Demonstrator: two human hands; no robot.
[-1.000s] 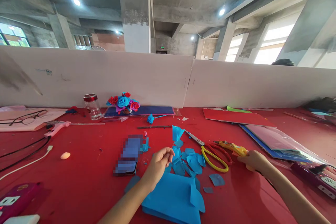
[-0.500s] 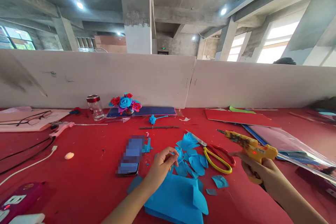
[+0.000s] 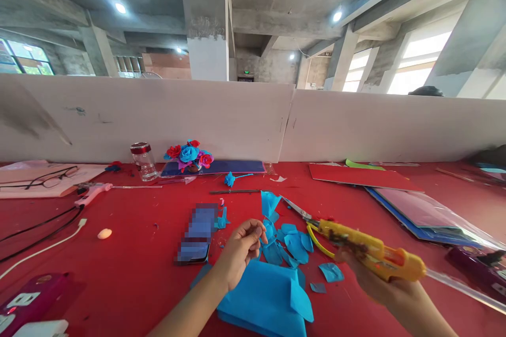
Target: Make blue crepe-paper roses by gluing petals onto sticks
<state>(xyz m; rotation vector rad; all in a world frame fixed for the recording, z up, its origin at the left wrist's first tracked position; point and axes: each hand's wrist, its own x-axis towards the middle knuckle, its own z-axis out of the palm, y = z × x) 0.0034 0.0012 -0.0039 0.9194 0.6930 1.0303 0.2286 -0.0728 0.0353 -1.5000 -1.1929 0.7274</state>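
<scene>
My left hand (image 3: 245, 245) is closed in a pinch at the centre. A fan-shaped blue paper piece (image 3: 271, 202) stands just beyond its fingertips and appears held there; the grip point itself is hidden. My right hand (image 3: 381, 281) wraps around a yellow hot glue gun (image 3: 367, 247), its nozzle pointing left and a clear glue stick (image 3: 466, 289) trailing from the back. Loose blue paper petals (image 3: 296, 247) lie between the hands. Below my left hand rests a stack of blue paper (image 3: 263, 300). Scissors (image 3: 297, 208) with yellow and red handles lie partly under the glue gun.
A phone (image 3: 197, 234) lies left of my left hand. Behind are a blue paper flower (image 3: 230, 179), a thin dark rod (image 3: 237, 191), a flower arrangement (image 3: 190, 155) and a glass jar (image 3: 144, 163). Coloured sheets (image 3: 419, 210) lie right; a power strip (image 3: 31, 300) sits front left.
The glue gun has swung lower and leftward over the scissors, with its glue stick now showing. The fan-shaped blue piece has shifted left, nearer my left fingertips. My left hand moved only slightly.
</scene>
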